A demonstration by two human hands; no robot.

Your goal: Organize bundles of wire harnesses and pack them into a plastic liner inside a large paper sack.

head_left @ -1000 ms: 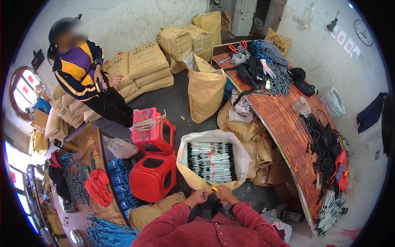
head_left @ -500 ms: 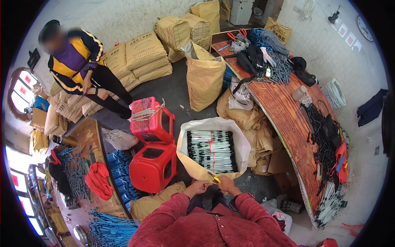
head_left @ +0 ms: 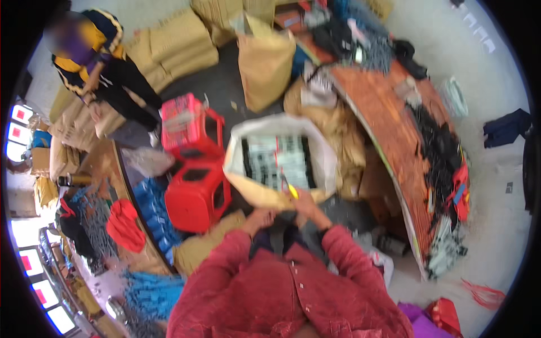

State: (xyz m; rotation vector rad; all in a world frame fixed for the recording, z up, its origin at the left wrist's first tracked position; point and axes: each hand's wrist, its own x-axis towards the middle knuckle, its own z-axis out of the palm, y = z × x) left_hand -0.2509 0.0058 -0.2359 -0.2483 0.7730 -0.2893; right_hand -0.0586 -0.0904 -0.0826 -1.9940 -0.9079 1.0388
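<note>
Fingers of the right hand (head_left: 304, 204) were closed on a small yellow tool (head_left: 292, 190), its tip pointing toward 11 o'clock; whether the fingers of the left hand (head_left: 260, 216) were curled or loose could not be told through the motion blur, and nothing could be made out in them.

Head view, items logged by clock position from the hands:

- Open white sack (head_left: 280, 158), at 12 o'clock, just beyond the hands. Filled with dark bundles (head_left: 277, 160) banded in white. The yellow tool lay over its near rim.
- Two red plastic stools: one (head_left: 197, 194) at 9 o'clock, near the left hand; the other (head_left: 189, 127) beyond it at 10 o'clock, with a bundle lying on its seat.
- Tan sack (head_left: 265, 67), upright and open, at 12 o'clock, well beyond the white sack.
- Long brown workbench (head_left: 389, 129), curving from 1 o'clock round to 4 o'clock, piled with dark cables (head_left: 437, 155).
- Blue bundles (head_left: 149, 200) at 9 o'clock, past the near stool, with a red cloth (head_left: 125, 225) beside them.
- Stacked tan sacks (head_left: 180, 45) at 11 o'clock, far side of the floor.
- Second person (head_left: 104, 73), in a dark jacket with yellow stripes, at 10 o'clock, well apart from the hands.
- Red sleeves (head_left: 349, 265) of the wearer, entering from 6 o'clock.
</note>
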